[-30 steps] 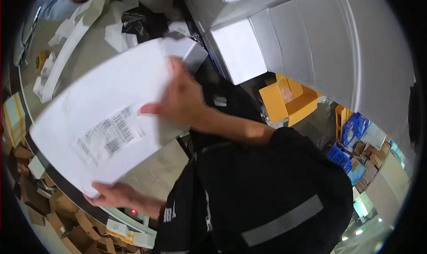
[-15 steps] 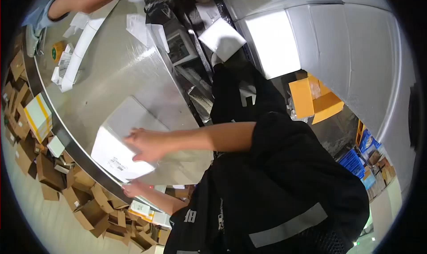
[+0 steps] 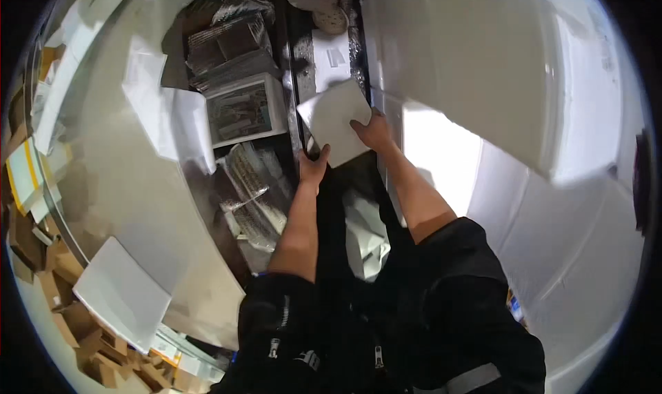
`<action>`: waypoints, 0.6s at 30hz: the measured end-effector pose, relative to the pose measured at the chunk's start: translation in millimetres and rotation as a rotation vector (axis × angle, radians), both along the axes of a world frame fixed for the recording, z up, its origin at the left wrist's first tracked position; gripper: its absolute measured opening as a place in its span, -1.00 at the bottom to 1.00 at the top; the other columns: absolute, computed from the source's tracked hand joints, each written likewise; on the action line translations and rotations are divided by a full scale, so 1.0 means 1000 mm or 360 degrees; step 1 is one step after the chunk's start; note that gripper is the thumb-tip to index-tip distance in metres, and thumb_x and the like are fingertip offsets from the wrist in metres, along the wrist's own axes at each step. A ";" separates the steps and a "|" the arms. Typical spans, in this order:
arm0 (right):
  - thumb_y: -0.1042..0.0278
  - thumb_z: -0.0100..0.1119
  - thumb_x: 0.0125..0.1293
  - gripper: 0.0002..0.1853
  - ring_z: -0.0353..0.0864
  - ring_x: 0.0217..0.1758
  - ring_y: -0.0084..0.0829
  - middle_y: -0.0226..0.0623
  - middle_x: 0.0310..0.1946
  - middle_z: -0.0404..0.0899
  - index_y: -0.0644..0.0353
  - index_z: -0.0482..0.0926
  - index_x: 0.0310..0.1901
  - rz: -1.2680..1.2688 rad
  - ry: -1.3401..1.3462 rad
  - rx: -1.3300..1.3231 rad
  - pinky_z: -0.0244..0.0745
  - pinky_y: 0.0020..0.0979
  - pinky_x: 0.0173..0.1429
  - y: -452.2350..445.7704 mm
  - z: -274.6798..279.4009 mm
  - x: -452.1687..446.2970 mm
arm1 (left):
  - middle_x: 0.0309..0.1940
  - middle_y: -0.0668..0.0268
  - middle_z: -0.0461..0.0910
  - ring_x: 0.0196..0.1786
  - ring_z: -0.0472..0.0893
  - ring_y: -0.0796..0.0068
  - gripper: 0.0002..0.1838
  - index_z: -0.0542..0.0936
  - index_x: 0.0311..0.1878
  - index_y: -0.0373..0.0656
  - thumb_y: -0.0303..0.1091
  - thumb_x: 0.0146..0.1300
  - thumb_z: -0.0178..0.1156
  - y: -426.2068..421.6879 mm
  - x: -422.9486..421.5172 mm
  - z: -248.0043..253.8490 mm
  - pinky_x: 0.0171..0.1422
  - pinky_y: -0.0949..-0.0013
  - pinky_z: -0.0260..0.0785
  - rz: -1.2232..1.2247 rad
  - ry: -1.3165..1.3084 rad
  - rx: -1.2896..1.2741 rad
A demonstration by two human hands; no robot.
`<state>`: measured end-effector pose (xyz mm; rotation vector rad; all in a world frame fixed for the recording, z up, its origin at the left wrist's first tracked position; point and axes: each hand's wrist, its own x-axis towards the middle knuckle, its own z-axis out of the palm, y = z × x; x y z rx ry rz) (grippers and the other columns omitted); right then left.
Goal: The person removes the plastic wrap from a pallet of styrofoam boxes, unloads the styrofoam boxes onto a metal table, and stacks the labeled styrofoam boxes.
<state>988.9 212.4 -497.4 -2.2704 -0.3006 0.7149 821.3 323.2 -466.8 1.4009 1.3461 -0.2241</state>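
Grip: right hand point(image 3: 374, 130) is clamped on the white box point(image 3: 336, 118), thumb over the upper face and fingers at the right edge. Left hand point(image 3: 315, 168) touches the left edge near the corner closest to the body, thumb lapping over the face; whether its fingers close underneath cannot be told.

Position of held box: in front of the body, above the narrow aisle between the shelf and the stacked foam boxes point(image 3: 462, 70). Its left corner lies close to the dark shelf rail point(image 3: 288, 70); its far corner points up the aisle toward a white sheet point(image 3: 331, 63). Side clearance appears tight.

Left side: below the worktable point(image 3: 162, 214), the shelf holds an open white tray point(image 3: 277, 104) with contents showing and clear-wrapped packs point(image 3: 255, 194). White paper point(image 3: 155, 114) hangs past the inner table edge, narrowing the access there.

Table surface: the middle is open room. A second white box point(image 3: 123, 294) lies flat at the outer rim, well apart from both hands. Outside that rim, cardboard boxes point(image 3: 76, 325) are piled.

Right side: a brightly lit white panel point(image 3: 441, 152) stands just beside the right forearm.
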 end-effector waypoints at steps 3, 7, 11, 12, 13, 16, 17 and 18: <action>-0.01 0.39 0.03 -0.33 0.63 -0.05 -0.05 0.14 -0.13 0.60 0.44 0.50 -0.01 -0.0142 0.0345 0.0026 0.52 -0.20 0.02 0.015 -0.007 0.030 | 0.29 0.00 0.29 0.26 0.36 0.20 -0.07 0.09 0.42 -0.21 0.07 0.15 0.32 0.027 0.040 -0.050 0.31 0.21 0.23 0.0119 0.0416 -0.0196; -0.10 0.40 0.01 -0.31 0.64 -0.10 -0.03 0.09 -0.16 0.62 0.38 0.52 -0.02 -0.0292 0.0681 -0.0198 0.52 -0.19 0.00 0.023 -0.061 0.012 | 0.21 0.08 0.40 0.21 0.42 0.24 -0.13 0.18 0.38 -0.25 -0.02 0.15 0.36 0.027 0.042 -0.078 0.28 0.24 0.26 0.0488 -0.0096 -0.0472; -0.11 0.39 0.03 -0.34 0.65 -0.14 -0.03 0.04 -0.19 0.63 0.32 0.53 -0.02 -0.0221 0.0452 -0.0435 0.53 -0.19 -0.03 0.025 -0.011 -0.002 | 0.09 0.17 0.51 0.13 0.49 0.29 -0.28 0.30 0.31 -0.27 -0.15 0.17 0.36 0.024 0.031 -0.063 0.22 0.27 0.31 0.0688 -0.0495 -0.0449; -0.10 0.38 0.04 -0.36 0.65 -0.15 -0.02 0.02 -0.20 0.64 0.31 0.53 -0.02 -0.0184 0.0298 -0.0480 0.53 -0.19 -0.04 0.030 0.017 -0.002 | 0.06 0.19 0.53 0.10 0.50 0.32 -0.36 0.34 0.26 -0.27 -0.22 0.18 0.35 0.023 0.029 -0.042 0.19 0.29 0.33 0.0688 -0.0568 -0.0315; -0.15 0.38 0.03 -0.26 0.65 -0.15 -0.06 0.00 -0.22 0.64 0.39 0.48 0.02 -0.0149 0.0240 -0.0401 0.53 -0.22 -0.03 0.026 0.044 -0.009 | 0.02 0.21 0.55 0.07 0.52 0.35 -0.43 0.38 0.22 -0.28 -0.29 0.19 0.34 0.019 0.027 -0.012 0.17 0.30 0.35 0.0682 -0.0632 -0.0202; -0.02 0.38 0.09 -0.29 0.65 -0.17 -0.21 -0.07 -0.24 0.63 0.44 0.41 0.06 -0.0255 0.0494 0.0036 0.54 -0.26 -0.05 -0.003 0.188 -0.033 | 0.04 0.21 0.54 0.08 0.51 0.38 -0.43 0.36 0.22 -0.30 -0.40 0.17 0.33 0.022 0.029 0.132 0.16 0.32 0.36 0.0383 -0.0403 -0.0245; 0.10 0.38 0.12 -0.37 0.63 -0.15 -0.27 -0.09 -0.19 0.60 0.41 0.41 0.07 -0.0412 0.0544 0.0062 0.53 -0.27 -0.04 -0.010 0.237 -0.041 | 0.05 0.22 0.54 0.08 0.51 0.39 -0.40 0.34 0.24 -0.30 -0.41 0.15 0.33 0.019 0.026 0.175 0.17 0.33 0.36 0.0250 -0.0440 -0.0213; 0.23 0.37 0.14 -0.44 0.60 -0.13 -0.32 -0.10 -0.13 0.58 0.38 0.41 0.08 -0.0571 0.0600 0.0103 0.52 -0.27 -0.02 -0.018 0.277 -0.053 | 0.05 0.22 0.54 0.08 0.51 0.39 -0.40 0.34 0.24 -0.30 -0.41 0.15 0.33 0.013 0.030 0.222 0.17 0.33 0.36 0.0243 -0.0444 -0.0199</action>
